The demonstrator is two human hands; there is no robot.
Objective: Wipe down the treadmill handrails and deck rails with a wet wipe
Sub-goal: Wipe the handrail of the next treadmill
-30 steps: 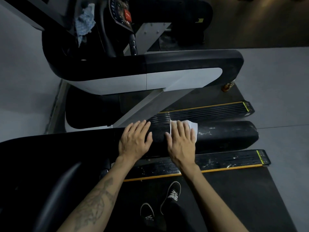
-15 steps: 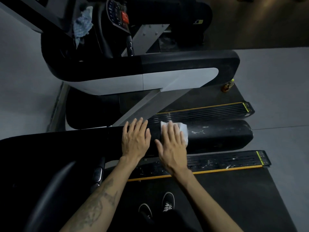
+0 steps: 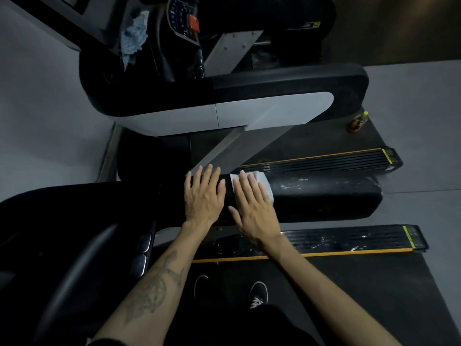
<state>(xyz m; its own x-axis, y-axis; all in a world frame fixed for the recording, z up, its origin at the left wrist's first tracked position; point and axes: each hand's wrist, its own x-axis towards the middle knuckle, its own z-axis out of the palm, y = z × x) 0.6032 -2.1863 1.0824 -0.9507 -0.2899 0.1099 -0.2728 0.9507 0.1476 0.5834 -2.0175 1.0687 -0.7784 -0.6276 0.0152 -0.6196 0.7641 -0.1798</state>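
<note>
1. While both hands lie flat on the near handrail (image 3: 324, 196), the R hand (image 3: 254, 208) presses the wipe (image 3: 262, 181) onto the rail top w/ straight fingers; no curl, no pinch, so the wipe is only pinned under the palm
2. L hand (image 3: 203, 193) also flat & open, resting on the rail just left of the R hand, holding nothing; looks like a brace
3. Wipe sits mid-rail, its right edge poking out past the R fingertips; white smears show on the rail to the right of it
4. Risk: wipe could bunch or slide out from under the palm, since nothing grips it; a quick stroke w/ light pressure would cause that
5. Risk: rail top curves away on the far side, so a flat palm prob misses the far face & underside, leaving streaks
6. Risk: near deck rail (image 3: 349, 239) has white specks too; one wipe may dry out or load w/ dirt before getting there & just smear it
7. Far handrail (image 3: 287, 81) & far deck rail (image 3: 324, 159) are well apart from the hands; whether they are clean I can't tell in this dim light
</note>
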